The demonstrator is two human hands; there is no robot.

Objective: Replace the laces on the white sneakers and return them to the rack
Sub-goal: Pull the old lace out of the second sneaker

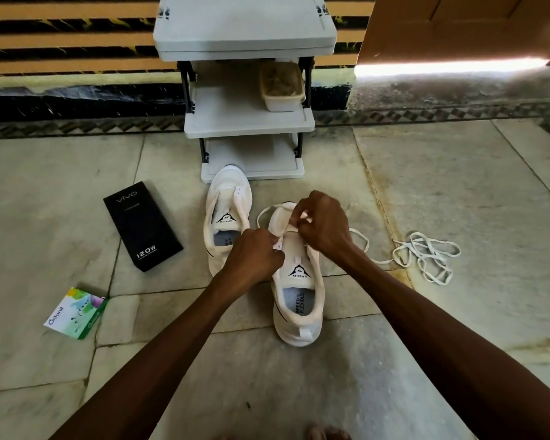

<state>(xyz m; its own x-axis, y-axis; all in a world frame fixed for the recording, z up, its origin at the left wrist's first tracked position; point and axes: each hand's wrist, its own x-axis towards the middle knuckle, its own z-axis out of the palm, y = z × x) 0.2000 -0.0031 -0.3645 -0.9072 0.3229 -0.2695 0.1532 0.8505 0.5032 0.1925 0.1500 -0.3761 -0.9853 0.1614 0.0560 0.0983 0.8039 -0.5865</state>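
Both hands work on the near white fabric sneaker, dead centre. The left hand pinches its eyelet edge, the right hand pinches the flat white lace. The grey plastic rack stands at twelve o'clock.

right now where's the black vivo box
In the head view the black vivo box lies on the floor at left, beside the far white sneaker and beyond the Odonil packet.

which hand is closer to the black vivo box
Left. The left hand pinches the near sneaker, just right of the box; the right hand is farther right, holding the lace.
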